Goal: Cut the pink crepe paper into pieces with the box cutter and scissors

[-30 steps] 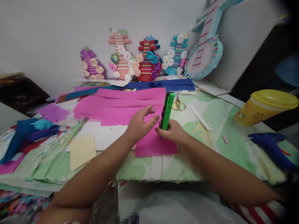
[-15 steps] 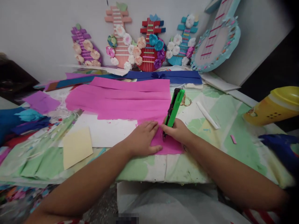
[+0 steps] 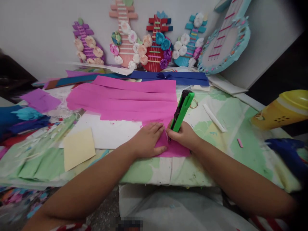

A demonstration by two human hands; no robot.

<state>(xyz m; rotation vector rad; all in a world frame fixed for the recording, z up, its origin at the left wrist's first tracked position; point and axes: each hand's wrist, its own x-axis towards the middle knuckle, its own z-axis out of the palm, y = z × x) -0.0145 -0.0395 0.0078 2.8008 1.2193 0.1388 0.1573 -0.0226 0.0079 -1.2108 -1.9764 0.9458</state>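
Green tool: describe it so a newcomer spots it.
On the table cover, find the pink sheet under the left hand. Beside that hand, the right hand grips the tilted green tool. Its green-and-black body sets it apart from the pink sheet and gold ring.

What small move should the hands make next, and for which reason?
Probably draw the green-and-black tool slightly toward the person: the right hand holds it tilted, its lower end apparently at the pink sheet, while the left hand lies flat on that sheet, seemingly steadying it.

No readable text or numbers
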